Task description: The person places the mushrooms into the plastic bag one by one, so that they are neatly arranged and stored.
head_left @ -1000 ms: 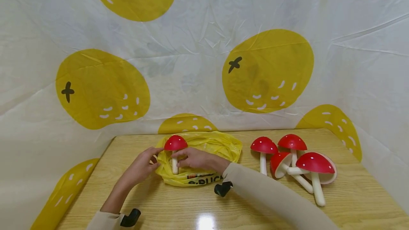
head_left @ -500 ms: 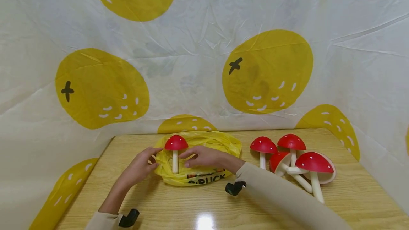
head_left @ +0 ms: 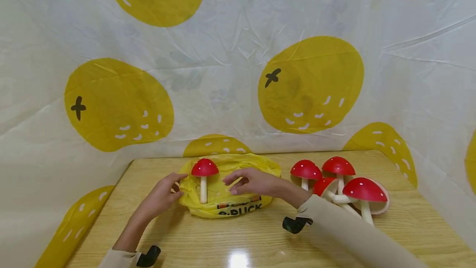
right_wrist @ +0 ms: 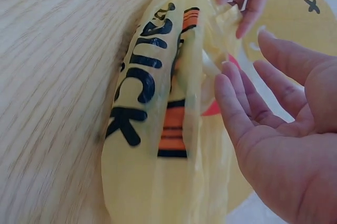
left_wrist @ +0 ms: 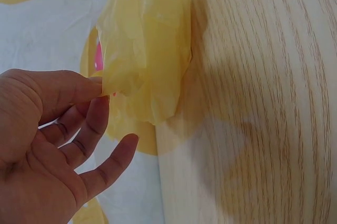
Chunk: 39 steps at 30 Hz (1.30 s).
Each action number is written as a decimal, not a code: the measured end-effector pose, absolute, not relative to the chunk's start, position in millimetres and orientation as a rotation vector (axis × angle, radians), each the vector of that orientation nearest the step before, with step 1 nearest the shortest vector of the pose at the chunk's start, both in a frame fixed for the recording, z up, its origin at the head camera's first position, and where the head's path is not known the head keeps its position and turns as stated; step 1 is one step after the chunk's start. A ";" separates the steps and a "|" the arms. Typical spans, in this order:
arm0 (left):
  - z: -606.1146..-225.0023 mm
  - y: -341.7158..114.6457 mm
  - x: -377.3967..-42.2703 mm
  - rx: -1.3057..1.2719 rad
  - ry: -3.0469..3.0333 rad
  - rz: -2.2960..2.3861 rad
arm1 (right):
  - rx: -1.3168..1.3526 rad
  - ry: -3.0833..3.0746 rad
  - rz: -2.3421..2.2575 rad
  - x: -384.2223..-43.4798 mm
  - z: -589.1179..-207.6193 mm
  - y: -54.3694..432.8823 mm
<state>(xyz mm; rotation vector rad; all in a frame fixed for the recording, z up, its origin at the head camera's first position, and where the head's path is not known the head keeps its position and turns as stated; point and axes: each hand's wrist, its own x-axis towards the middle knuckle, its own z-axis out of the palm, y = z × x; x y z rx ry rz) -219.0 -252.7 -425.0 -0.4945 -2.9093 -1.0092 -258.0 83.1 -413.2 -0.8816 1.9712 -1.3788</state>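
A yellow plastic bag with black lettering lies on the wooden table. A toy mushroom with a red cap and white stem stands upright in the bag's left part. My left hand pinches the bag's left edge between thumb and forefinger. My right hand hovers over the middle of the bag, fingers spread and relaxed, holding nothing, a little right of the mushroom.
Several more red-capped mushrooms stand or lean in a cluster on the table at the right. A white sheet with yellow fruit shapes walls the table at the back and both sides.
My right hand has let go of the mushroom's stem and drawn off to the right. The mushroom stays upright in the bag. My left hand keeps its pinch on the bag's edge.
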 end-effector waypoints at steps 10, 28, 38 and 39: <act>-426.4 -253.8 -217.9 -0.486 -2.898 -1.026 | -0.847 1.972 -1.313 -242.2 -403.4 116.0; -427.0 -256.2 -218.4 -0.464 -2.891 -1.067 | -0.904 2.042 -1.285 -228.7 -390.0 182.3; -424.1 -256.7 -217.8 -0.486 -2.892 -1.072 | -0.801 2.094 -1.299 -227.9 -380.2 223.4; -423.9 -256.7 -217.8 -0.485 -2.892 -1.075 | -0.795 2.105 -1.290 -227.8 -379.0 227.3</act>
